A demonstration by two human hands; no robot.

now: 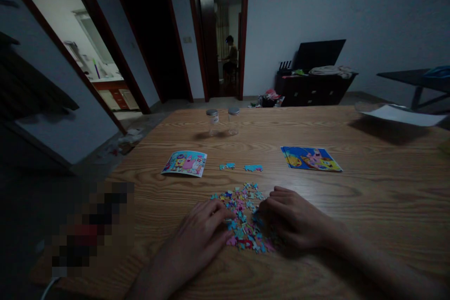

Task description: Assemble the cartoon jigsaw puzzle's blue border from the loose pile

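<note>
A loose pile of small jigsaw pieces [242, 230], mostly light blue and pink with touches of red and yellow, lies on a wood-grain table [372, 201], between the person's two bare hands. The left hand [205, 225] is palm down, its fingers loosely bent and a little apart, with the thumb held away from them; its fingertips touch the pile's left edge. The right hand [286, 218] is curled narrow over the pile's right side, fingertips down among the pieces; the light is dim there, so I cannot tell whether it pinches one.

Just beyond the pile sit two small joined strips, a left strip [227, 166] and a right strip [253, 168], apart from each other. To their left is a cartoon picture card [185, 163], slightly curled; to their right, a blue cartoon sheet [311, 159]. Farther back, two clear lidded jars [233, 123] stand upright side by side. Across the room are a dark television [319, 55] on a cabinet [312, 88] and, through a doorway, a seated person [230, 55].
</note>
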